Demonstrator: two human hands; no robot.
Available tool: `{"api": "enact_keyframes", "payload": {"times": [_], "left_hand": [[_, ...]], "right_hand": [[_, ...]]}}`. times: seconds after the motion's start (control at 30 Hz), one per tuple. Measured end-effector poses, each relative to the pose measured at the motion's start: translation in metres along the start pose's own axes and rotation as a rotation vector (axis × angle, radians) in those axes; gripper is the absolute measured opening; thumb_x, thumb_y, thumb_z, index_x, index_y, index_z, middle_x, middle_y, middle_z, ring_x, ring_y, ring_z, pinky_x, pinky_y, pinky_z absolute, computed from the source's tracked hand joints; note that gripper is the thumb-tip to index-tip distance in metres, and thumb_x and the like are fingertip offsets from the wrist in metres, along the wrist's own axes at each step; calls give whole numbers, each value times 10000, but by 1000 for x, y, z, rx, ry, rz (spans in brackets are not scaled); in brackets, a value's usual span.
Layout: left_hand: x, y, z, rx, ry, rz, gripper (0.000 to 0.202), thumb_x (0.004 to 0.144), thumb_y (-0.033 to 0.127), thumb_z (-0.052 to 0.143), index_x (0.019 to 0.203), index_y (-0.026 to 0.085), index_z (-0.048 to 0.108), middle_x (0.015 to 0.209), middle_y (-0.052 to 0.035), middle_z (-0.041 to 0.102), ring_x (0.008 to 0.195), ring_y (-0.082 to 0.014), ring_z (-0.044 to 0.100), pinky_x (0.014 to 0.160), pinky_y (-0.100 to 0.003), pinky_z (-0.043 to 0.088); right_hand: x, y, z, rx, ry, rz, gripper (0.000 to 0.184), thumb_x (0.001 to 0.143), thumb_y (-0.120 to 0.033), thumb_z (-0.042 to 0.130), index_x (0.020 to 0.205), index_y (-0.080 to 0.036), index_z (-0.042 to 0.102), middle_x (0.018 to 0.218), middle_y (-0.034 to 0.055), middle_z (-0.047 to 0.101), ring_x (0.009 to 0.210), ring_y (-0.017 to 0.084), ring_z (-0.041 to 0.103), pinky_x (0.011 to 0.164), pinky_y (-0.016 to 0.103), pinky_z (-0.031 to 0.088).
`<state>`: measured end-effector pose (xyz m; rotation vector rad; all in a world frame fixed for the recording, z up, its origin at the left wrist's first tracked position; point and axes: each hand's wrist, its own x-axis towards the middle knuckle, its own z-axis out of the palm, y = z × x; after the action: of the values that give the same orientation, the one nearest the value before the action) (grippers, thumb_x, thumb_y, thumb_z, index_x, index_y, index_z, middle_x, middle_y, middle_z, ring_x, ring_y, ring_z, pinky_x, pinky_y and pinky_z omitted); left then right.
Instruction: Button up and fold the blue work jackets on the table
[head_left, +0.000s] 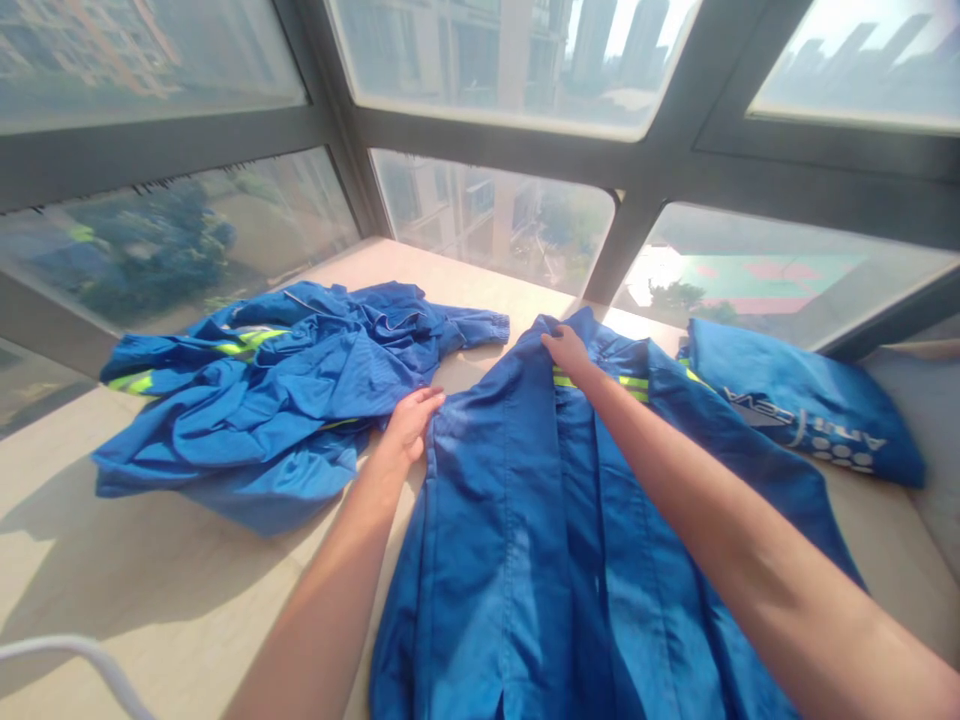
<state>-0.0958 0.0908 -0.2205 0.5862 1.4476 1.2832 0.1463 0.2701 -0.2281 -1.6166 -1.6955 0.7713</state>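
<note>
A blue work jacket [525,520] with yellow-green reflective stripes lies spread lengthwise in front of me on a pale stone window ledge [150,590]. My left hand [414,420] rests on the jacket's left edge, fingers bent over the fabric. My right hand [566,350] reaches to the far end and pinches the cloth near the collar, beside a reflective stripe.
A crumpled pile of the same blue garments [270,390] lies to the left. A folded blue garment with white lettering [802,405] sits at the right. Large windows [495,215] with dark frames close off the far side. A white cable [90,660] curves at the lower left.
</note>
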Motion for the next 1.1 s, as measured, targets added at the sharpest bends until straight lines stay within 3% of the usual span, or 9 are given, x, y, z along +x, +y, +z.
{"api": "enact_keyframes", "payload": {"times": [0.1, 0.23, 0.3, 0.47, 0.57, 0.77, 0.87, 1.0, 1.1], "left_hand": [[-14, -5, -12, 76, 119, 116, 529, 631, 369, 832, 1075, 153, 641, 872, -56, 705, 805, -189, 683, 757, -304, 549], [-68, -30, -41, 440, 284, 258, 447, 746, 411, 699, 1114, 168, 629, 1025, -94, 696, 943, -225, 677, 886, -369, 539], [-104, -47, -49, 675, 255, 276, 422, 832, 436, 615, 1168, 181, 632, 1104, -120, 695, 1020, -260, 672, 931, -413, 536], [-163, -90, -41, 1249, 7, 665, 493, 935, 409, 521, 1383, 221, 600, 1532, -131, 488, 1429, -362, 413, 1173, -559, 335], [-165, -100, -33, 1480, -100, 699, 506, 960, 395, 504, 1449, 278, 563, 1573, -80, 455, 1477, -407, 325, 1176, -621, 288], [-135, -82, -19, 1627, -92, 723, 506, 994, 402, 452, 1460, 232, 554, 1570, -107, 453, 1463, -409, 343, 1155, -610, 321], [-135, -67, -4, 1656, -13, 757, 491, 986, 380, 466, 1415, 177, 588, 1519, -165, 501, 1428, -415, 385, 1139, -608, 333], [-170, -57, 1, 1646, 120, 683, 471, 962, 298, 472, 1395, 145, 574, 1398, -206, 574, 1250, -353, 559, 998, -473, 475], [-211, -58, -18, 1606, 137, 375, 467, 990, 373, 412, 1373, 162, 575, 1192, -157, 676, 1003, -286, 676, 799, -370, 517]], "right_hand": [[-44, 8, -18, 33, 46, 14, 554, 889, -337, 559, 1403, -136, 505, 1234, 146, 691, 1041, 258, 677, 972, 417, 521], [-143, 30, -43, 33, -46, -103, 541, 906, -354, 528, 1420, -190, 490, 1226, 123, 700, 972, 247, 711, 855, 392, 586], [-196, 41, -49, -52, -53, -201, 513, 927, -335, 498, 1418, -188, 504, 1259, 134, 685, 1079, 263, 690, 919, 415, 575], [-283, 51, -44, -337, -101, -390, 491, 968, -315, 481, 1433, -162, 521, 1473, 148, 547, 1421, 293, 449, 1145, 480, 423], [-296, 48, -36, -484, -140, -380, 552, 968, -350, 511, 1472, -125, 492, 1557, 151, 455, 1478, 327, 355, 1195, 507, 331], [-268, 40, -33, -559, -159, -342, 570, 996, -386, 468, 1493, -106, 474, 1596, 153, 395, 1491, 320, 323, 1219, 471, 254], [-253, 32, -38, -555, -159, -331, 567, 996, -378, 485, 1486, -93, 476, 1582, 189, 404, 1488, 319, 326, 1216, 477, 253], [-270, 22, -47, -480, -116, -328, 532, 955, -275, 533, 1457, -103, 498, 1540, 207, 451, 1435, 319, 401, 1178, 481, 336], [-317, 19, -55, -310, -118, -404, 507, 936, -217, 515, 1429, -100, 513, 1448, 195, 541, 1339, 289, 505, 1121, 443, 435]]}}
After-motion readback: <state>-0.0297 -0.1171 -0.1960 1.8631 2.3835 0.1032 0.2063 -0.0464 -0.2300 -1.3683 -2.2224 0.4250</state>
